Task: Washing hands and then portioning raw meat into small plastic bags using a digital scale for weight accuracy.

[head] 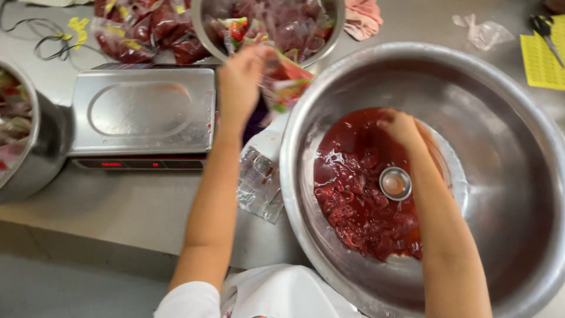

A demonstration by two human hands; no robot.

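The red sauced meat [365, 212] is spread across the bottom of the large steel bowl [506, 118], directly beneath the right hand [400, 126], whose fingers are dipped into it, while a printed pouch [285, 82] is clamped in the left hand [240, 79] just beyond the bowl's rim.

Views: one only, so no part of the scene is shared with another.
Position: worn on the person's head, above the tabletop [147, 212].
Direction: faces almost straight down, with the person's chest at the bottom edge.
Nearness: close; both forearms run up from below, and the large steel basin [506, 147] is cut off at the right.
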